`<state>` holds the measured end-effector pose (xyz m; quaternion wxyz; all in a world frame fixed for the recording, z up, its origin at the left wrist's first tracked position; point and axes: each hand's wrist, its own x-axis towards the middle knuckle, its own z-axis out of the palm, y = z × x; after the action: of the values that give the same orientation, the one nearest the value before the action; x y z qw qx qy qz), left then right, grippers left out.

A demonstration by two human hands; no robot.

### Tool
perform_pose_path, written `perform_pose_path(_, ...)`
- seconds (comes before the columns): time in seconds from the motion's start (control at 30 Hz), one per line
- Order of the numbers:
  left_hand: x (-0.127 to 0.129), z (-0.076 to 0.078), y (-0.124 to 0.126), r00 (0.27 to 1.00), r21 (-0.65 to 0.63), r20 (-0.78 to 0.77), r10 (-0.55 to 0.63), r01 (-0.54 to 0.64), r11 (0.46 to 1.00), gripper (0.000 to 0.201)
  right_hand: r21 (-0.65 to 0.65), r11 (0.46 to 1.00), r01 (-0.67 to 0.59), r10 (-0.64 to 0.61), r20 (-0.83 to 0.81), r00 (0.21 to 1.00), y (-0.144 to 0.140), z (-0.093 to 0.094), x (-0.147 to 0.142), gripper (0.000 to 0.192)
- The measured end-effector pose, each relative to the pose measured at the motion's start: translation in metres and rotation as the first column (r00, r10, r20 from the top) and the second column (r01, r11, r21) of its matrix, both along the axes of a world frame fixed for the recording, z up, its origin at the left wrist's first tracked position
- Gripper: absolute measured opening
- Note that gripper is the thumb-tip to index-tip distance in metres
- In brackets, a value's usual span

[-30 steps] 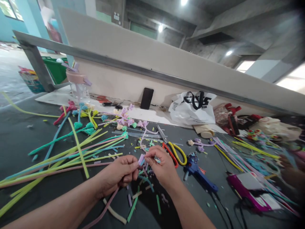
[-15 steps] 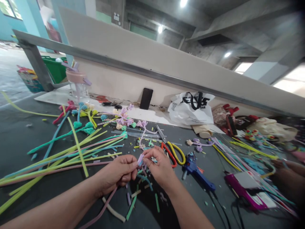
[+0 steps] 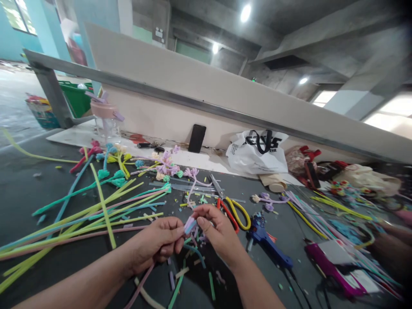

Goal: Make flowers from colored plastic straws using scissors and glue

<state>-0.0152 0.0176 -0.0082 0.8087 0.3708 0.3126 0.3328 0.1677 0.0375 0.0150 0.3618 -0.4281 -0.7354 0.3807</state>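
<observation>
Both hands meet over the dark table (image 3: pixel 25 193), left hand (image 3: pixel 157 242) and right hand (image 3: pixel 217 231) pinched together on a pale purple pipe-cleaner piece (image 3: pixel 189 224), shaping looks midway, with finished pipe-cleaner flowers (image 3: pixel 165 161) behind and long uncut stems (image 3: pixel 83 216) left.

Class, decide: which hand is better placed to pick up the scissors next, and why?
Right. The right hand lies just beside the scissors; the left hand sits farther away, and both pinch the lilac piece.

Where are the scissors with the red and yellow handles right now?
In the head view, the scissors lie on the dark table just right of centre, right behind the right hand, with the blue glue gun to their right.
</observation>
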Motion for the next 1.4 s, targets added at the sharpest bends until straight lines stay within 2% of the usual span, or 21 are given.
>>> perform_pose_path(0.1, 0.000, 0.001, 0.000, 1.000, 0.001, -0.002, -0.008, 0.008, 1.000, 0.025, 0.024, 1.000, -0.003, 0.002, 0.044, 0.999, 0.000, 0.001, 0.000, 0.021)
perform_pose_path(0.23, 0.001, 0.002, -0.001, 1.000, -0.002, -0.015, -0.018, 0.018, 1.000, 0.026, 0.083, 0.996, 0.020, -0.031, 0.139, 0.990, 0.000, 0.007, -0.003, 0.015)
perform_pose_path(0.4, 0.001, 0.002, -0.002, 0.999, 0.005, -0.020, -0.025, 0.026, 1.000, 0.026, 0.104, 0.994, 0.025, -0.043, 0.165, 0.985, -0.003, 0.011, -0.008, 0.013)
perform_pose_path(0.5, 0.001, 0.002, -0.002, 1.000, 0.008, -0.013, -0.025, 0.025, 1.000, 0.025, 0.076, 0.997, 0.021, -0.031, 0.131, 0.991, -0.004, 0.009, -0.006, 0.012)
perform_pose_path(0.57, 0.000, 0.001, -0.002, 1.000, 0.014, 0.004, -0.007, 0.007, 1.000, 0.024, 0.024, 0.999, 0.024, -0.024, 0.020, 1.000, -0.002, 0.008, -0.001, 0.015)
perform_pose_path(0.67, -0.003, -0.002, 0.000, 0.998, 0.000, 0.046, 0.032, -0.032, 0.999, 0.020, -0.037, 0.990, 0.139, -0.144, -0.177, 0.974, 0.006, 0.007, 0.010, 0.022)
perform_pose_path(0.77, -0.005, -0.006, 0.003, 0.995, -0.039, 0.092, 0.051, -0.047, 0.998, 0.017, -0.030, 0.941, 0.336, -0.335, -0.203, 0.920, 0.016, 0.010, 0.022, 0.022)
perform_pose_path(0.87, -0.007, -0.007, 0.004, 0.992, -0.073, 0.114, 0.061, -0.053, 0.996, 0.018, 0.009, 0.890, 0.456, -0.453, -0.088, 0.887, 0.021, 0.015, 0.029, 0.020)
perform_pose_path(0.97, -0.007, -0.007, 0.005, 0.990, -0.091, 0.118, 0.077, -0.066, 0.994, 0.017, 0.071, 0.879, 0.472, -0.477, 0.173, 0.862, 0.017, 0.024, 0.031, 0.016)
perform_pose_path(1.03, -0.007, -0.007, 0.006, 0.990, -0.095, 0.118, 0.077, -0.066, 0.993, 0.017, 0.136, 0.893, 0.429, -0.449, 0.332, 0.829, 0.012, 0.030, 0.032, 0.013)
perform_pose_path(1.17, -0.007, -0.007, 0.006, 0.990, -0.105, 0.123, 0.071, -0.058, 0.993, 0.018, 0.245, 0.919, 0.309, -0.394, 0.530, 0.751, 0.002, 0.037, 0.039, 0.019)
perform_pose_path(1.3, -0.008, -0.009, 0.007, 0.989, -0.106, 0.138, 0.056, -0.042, 0.993, 0.018, 0.262, 0.938, 0.227, -0.346, 0.739, 0.578, -0.003, 0.027, 0.053, 0.026)
perform_pose_path(1.4, -0.008, -0.010, 0.007, 0.990, -0.099, 0.131, 0.055, -0.042, 0.994, 0.018, 0.248, 0.964, 0.094, -0.257, 0.789, 0.558, -0.008, 0.015, 0.064, 0.016)
